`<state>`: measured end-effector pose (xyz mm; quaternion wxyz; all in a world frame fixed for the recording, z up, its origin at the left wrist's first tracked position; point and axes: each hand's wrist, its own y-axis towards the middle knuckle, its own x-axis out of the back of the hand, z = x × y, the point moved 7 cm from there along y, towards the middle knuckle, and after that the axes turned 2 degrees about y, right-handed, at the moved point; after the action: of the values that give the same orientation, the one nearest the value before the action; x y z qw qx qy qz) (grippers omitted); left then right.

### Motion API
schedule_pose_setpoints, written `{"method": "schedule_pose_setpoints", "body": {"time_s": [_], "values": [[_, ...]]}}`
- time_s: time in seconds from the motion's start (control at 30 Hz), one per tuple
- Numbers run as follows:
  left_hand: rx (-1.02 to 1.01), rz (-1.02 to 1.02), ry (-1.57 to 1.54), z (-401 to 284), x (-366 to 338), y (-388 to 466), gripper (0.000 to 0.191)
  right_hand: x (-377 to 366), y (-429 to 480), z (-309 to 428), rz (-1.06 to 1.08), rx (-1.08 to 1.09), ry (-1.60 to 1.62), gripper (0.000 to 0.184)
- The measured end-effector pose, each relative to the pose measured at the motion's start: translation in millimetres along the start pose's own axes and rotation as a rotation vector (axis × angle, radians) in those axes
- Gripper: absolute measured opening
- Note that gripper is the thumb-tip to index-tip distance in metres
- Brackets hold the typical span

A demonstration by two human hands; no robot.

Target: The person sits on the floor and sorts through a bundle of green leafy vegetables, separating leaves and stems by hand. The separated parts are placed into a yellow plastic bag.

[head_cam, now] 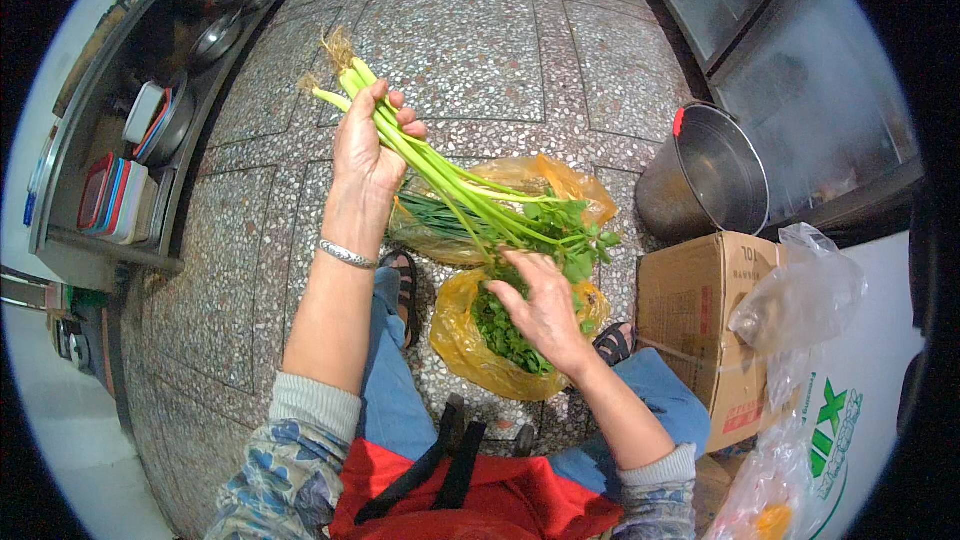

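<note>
My left hand [371,139] grips a bunch of celery [442,169] by its pale lower stalks. The stringy roots [339,49] stick out past my fist, at the upper left. From there the stalks slant down to the right, ending in green leaves [577,240]. Over a yellow plastic bag [457,349] hovers my right hand [544,307], thumb and fingers apart, with its fingertips close to a drooping stem and leaves. Loose green leaves [517,349] fill the bag's mouth. Behind it lies another yellowish bag [480,169] with thin dark-green stalks [442,217] inside.
A cardboard box [679,315] stands at the right, with a clear plastic bag [799,300] on it. Behind the box is a metal bucket [660,187]. Shelving at the left holds plastic baskets [112,199] and metal pans [217,37]. My sandalled feet flank the bags on the speckled floor [450,45].
</note>
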<state>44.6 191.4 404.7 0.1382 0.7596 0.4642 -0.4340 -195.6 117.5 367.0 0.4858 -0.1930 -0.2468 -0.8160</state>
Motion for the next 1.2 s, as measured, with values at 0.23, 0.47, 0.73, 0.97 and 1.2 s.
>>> {"method": "schedule_pose_setpoints", "body": {"time_s": [0.23,0.47,0.73,0.97,1.2], "values": [[0.039,-0.024,-0.098,-15.1,15.8,5.5,0.008,-36.2,-8.3,-35.6,0.286,-0.345,0.421,0.026],[0.005,-0.055,-0.092,-26.0,27.0,9.5,0.008,-20.5,-27.6,-33.5,0.509,-0.414,0.811,0.023],[0.068,0.029,-0.092,-19.0,24.0,11.3,0.008,-12.6,-24.2,-3.0,0.551,-0.339,0.713,0.027],[0.082,0.027,-0.14,-13.5,23.1,12.2,0.007,-13.5,-29.2,12.8,0.588,-0.258,0.707,0.024],[0.092,-0.005,-0.146,-17.3,27.9,15.4,0.008,-8.7,-32.2,16.9,0.537,-0.415,0.794,0.02]]}}
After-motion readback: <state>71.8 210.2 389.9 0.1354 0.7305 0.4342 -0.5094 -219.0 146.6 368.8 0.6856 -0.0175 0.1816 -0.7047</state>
